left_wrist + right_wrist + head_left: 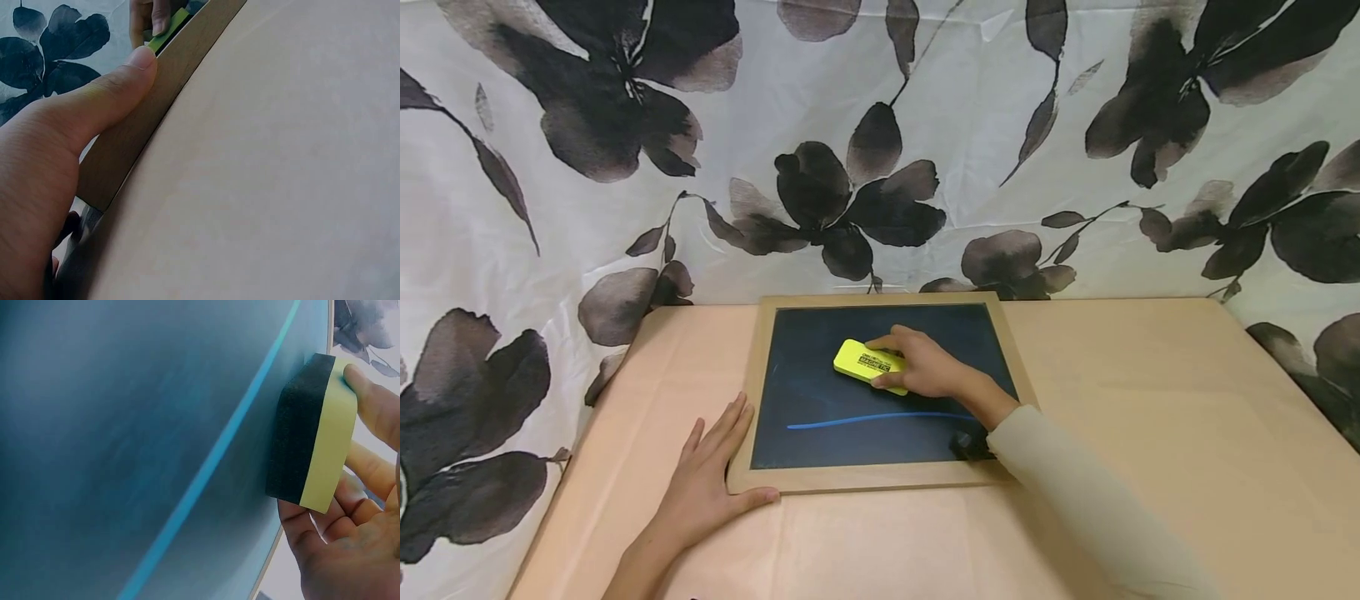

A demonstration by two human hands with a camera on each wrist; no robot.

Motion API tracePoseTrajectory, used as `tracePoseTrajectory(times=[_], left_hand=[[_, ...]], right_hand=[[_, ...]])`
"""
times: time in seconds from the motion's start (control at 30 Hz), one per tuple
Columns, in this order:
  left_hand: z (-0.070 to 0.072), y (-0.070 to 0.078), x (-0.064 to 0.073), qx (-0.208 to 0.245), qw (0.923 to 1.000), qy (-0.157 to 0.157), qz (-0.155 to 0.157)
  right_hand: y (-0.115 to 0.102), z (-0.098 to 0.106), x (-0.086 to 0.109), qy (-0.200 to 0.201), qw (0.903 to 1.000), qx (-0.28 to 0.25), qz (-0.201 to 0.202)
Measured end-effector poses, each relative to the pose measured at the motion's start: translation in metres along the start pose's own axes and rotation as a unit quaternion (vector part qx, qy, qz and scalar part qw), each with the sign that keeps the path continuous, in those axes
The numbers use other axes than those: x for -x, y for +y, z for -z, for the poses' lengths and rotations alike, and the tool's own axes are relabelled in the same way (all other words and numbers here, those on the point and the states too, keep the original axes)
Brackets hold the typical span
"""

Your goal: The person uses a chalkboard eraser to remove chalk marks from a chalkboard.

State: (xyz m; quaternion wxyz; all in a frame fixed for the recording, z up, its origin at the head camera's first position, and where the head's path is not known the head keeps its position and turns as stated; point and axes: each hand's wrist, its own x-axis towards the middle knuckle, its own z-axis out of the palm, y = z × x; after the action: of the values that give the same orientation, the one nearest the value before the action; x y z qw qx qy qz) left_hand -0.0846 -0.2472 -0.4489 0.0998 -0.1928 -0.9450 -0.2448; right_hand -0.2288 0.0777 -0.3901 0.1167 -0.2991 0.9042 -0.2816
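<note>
A small wood-framed blackboard (880, 478) lies on the table, with one long blue line (880, 416) drawn across its lower half. My right hand (925, 363) grips a yellow magnetic eraser (854, 360) between thumb and fingers, above the line on the board. In the right wrist view the eraser's dark felt side (300, 428) faces the board, and faint blue smears show on the surface near the line. My left hand (707, 475) rests at the board's lower left corner, fingers straight along the left side, thumb (119, 94) on the bottom edge of the frame.
A tan covering (1150, 400) spreads over the table around the board. Behind and at the sides hangs a white cloth (985, 108) with dark flowers. A dark object (970, 445) sits at the board's lower right, partly behind the right sleeve (1075, 492).
</note>
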Motion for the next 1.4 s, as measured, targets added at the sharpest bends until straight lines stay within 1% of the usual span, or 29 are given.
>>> tracePoseTrajectory(times=[0.1, 0.2, 0.33, 0.47, 0.6, 0.8, 1.0, 1.17, 1.27, 1.4], left_hand=[[0.000, 0.000, -0.001, -0.004, 1.0000, -0.001, -0.001], [0.000, 0.000, -0.001, -0.006, 1.0000, 0.001, -0.004], [0.000, 0.001, -0.001, -0.007, 1.0000, 0.001, -0.004], [0.001, 0.001, -0.001, -0.009, 1.0000, -0.003, -0.003], [0.002, 0.002, -0.002, -0.010, 0.9999, -0.005, -0.001], [0.005, 0.003, -0.002, -0.011, 0.9999, -0.006, 0.002], [0.008, 0.003, -0.002, -0.009, 0.9999, -0.009, 0.006], [0.008, 0.002, -0.001, -0.006, 0.9999, -0.008, 0.009], [0.006, 0.001, -0.001, -0.001, 0.9999, -0.011, 0.012], [0.001, 0.001, -0.002, 0.001, 0.9998, -0.016, 0.016]], right_hand=[[-0.008, -0.004, -0.006, -0.006, 0.9999, 0.013, -0.001], [-0.017, -0.006, -0.011, -0.017, 0.9989, 0.043, 0.007], [-0.031, -0.008, -0.017, -0.039, 0.9944, 0.097, 0.020], [-0.042, -0.010, -0.022, -0.051, 0.9908, 0.123, 0.026], [-0.046, -0.013, -0.028, -0.054, 0.9893, 0.132, 0.032], [-0.055, -0.017, -0.035, -0.054, 0.9898, 0.124, 0.044], [-0.067, -0.023, -0.045, -0.055, 0.9886, 0.129, 0.055], [-0.077, -0.029, -0.054, -0.069, 0.9872, 0.131, 0.060], [-0.079, -0.031, -0.054, -0.079, 0.9858, 0.133, 0.065], [-0.076, -0.031, -0.050, -0.089, 0.9839, 0.136, 0.076]])
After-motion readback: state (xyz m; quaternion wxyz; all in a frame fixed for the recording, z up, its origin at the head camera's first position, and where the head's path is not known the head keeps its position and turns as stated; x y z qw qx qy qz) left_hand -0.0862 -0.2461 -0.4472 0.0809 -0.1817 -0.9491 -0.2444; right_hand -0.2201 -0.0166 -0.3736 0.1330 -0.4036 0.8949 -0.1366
